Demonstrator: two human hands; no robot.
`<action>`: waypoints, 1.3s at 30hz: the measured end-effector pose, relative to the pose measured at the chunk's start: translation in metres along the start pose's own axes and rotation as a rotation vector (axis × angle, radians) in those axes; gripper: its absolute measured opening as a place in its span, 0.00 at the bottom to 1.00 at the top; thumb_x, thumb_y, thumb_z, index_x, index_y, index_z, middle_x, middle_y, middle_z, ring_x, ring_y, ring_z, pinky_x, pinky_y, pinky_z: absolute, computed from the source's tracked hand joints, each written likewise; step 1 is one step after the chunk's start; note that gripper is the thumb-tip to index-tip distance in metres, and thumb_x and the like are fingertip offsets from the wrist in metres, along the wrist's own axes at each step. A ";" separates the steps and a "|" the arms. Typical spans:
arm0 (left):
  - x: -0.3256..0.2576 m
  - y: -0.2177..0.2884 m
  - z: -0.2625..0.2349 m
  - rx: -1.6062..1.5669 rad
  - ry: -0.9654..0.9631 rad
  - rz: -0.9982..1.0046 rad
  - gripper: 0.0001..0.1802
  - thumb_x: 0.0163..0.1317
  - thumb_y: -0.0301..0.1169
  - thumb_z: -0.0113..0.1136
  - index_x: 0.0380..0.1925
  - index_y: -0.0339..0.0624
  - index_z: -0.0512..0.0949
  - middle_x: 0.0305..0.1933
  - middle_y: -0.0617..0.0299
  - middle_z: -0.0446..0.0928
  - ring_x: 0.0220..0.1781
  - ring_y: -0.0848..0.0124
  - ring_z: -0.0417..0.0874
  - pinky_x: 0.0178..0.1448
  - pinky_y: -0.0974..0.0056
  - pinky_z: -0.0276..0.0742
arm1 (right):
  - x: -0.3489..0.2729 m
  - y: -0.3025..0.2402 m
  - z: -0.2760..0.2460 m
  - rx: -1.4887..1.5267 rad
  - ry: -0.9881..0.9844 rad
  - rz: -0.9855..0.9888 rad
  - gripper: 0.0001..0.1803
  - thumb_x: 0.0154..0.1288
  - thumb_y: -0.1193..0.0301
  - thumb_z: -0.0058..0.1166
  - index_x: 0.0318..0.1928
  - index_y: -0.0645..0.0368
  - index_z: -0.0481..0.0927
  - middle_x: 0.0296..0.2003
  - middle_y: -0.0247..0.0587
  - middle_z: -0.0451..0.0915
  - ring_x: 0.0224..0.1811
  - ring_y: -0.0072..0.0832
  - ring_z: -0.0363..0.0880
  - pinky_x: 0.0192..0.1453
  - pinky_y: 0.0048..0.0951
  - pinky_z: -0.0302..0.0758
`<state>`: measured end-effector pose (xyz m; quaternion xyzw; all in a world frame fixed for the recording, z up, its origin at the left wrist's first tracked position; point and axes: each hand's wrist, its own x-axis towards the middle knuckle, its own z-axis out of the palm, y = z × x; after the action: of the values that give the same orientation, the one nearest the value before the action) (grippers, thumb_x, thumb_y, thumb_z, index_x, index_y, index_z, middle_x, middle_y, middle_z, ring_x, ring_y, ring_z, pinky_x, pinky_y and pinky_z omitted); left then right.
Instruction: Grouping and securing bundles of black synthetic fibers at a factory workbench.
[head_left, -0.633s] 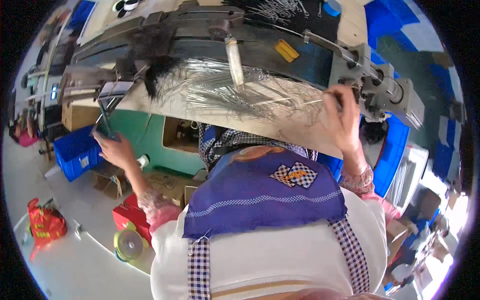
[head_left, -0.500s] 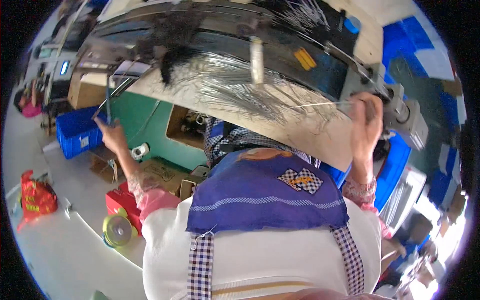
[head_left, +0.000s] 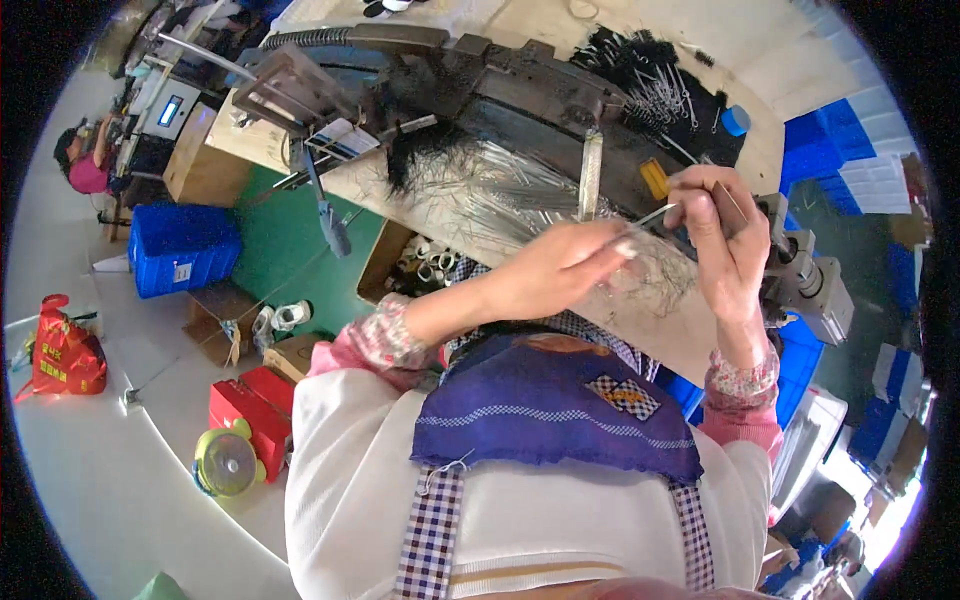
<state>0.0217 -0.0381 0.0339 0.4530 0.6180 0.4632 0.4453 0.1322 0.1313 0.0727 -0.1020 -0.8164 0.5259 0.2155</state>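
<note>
My right hand (head_left: 720, 225) is closed at the right end of the bench, with a thin silvery wire (head_left: 655, 214) pinched in its fingers. A thin dark edge also shows between those fingers; I cannot make out what it is. My left hand (head_left: 568, 268) reaches across above the bench's front, thumb and fingers pressed together near the wire's free end. Whether it grips the wire is hidden. Behind my left hand lies a heap of loose straight wires (head_left: 500, 195) on the bench. A lever with a grey handle (head_left: 335, 232) hangs at the left, with no hand on it.
A long dark metal machine (head_left: 530, 125) runs along the bench, with a yellow block (head_left: 654, 178) on it. Twisted-wire pieces with looped ends (head_left: 665, 95) and a blue cap (head_left: 735, 121) lie at its far right. A grey motor-like unit (head_left: 815, 290) stands right. Blue crate (head_left: 180, 250) stands left.
My left hand has left the lever area at the left and swung right, close to my right hand. My right hand still holds a wire. The view has shifted a little.
</note>
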 end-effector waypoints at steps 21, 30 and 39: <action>-0.024 -0.041 -0.067 -1.363 0.334 0.431 0.15 0.69 0.35 0.50 0.50 0.42 0.75 0.20 0.70 0.63 0.14 0.83 0.53 0.15 0.76 0.48 | 0.035 0.063 -0.028 -0.871 -0.066 -0.488 0.11 0.54 0.73 0.52 0.39 0.62 0.76 0.32 0.43 0.74 0.39 0.37 0.78 0.38 0.36 0.77; 0.128 -0.019 -0.004 0.187 0.094 0.013 0.14 0.58 0.36 0.55 0.31 0.35 0.82 0.21 0.51 0.78 0.23 0.69 0.77 0.30 0.63 0.71 | 0.126 0.079 -0.076 -0.915 0.108 -0.469 0.11 0.51 0.70 0.57 0.20 0.66 0.77 0.22 0.56 0.78 0.30 0.53 0.79 0.38 0.43 0.75; 0.099 -0.005 -0.044 1.243 0.498 0.474 0.08 0.54 0.27 0.55 0.31 0.48 0.82 0.29 0.63 0.78 0.29 0.60 0.82 0.29 0.58 0.76 | 0.074 0.079 -0.029 -0.724 -0.181 -0.642 0.06 0.53 0.71 0.56 0.33 0.58 0.77 0.28 0.41 0.75 0.34 0.41 0.78 0.38 0.37 0.76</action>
<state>-0.0404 0.0498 0.0234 0.6261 0.7362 0.1988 -0.1629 0.0754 0.2179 0.0296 0.1326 -0.9524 0.1221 0.2458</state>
